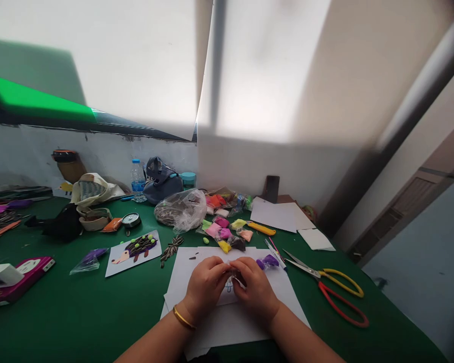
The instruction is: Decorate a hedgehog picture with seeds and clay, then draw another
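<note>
Fingers of your left hand (206, 285) and right hand (255, 288) meet at lower centre, pinching a small hidden bit (235, 276) above a white paper sheet (230, 325) that looks barely worked, while a finished-looking hedgehog card (134, 253) lies left and bagged modelling clay (219, 231) sits mostly full beyond.

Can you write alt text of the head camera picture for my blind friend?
The left hand, wearing a gold bangle, and the right hand pinch something small over white paper on a green table. Bags of colourful clay lie just beyond them, with a hedgehog picture to the left and scissors with yellow and red handles to the right.
</note>
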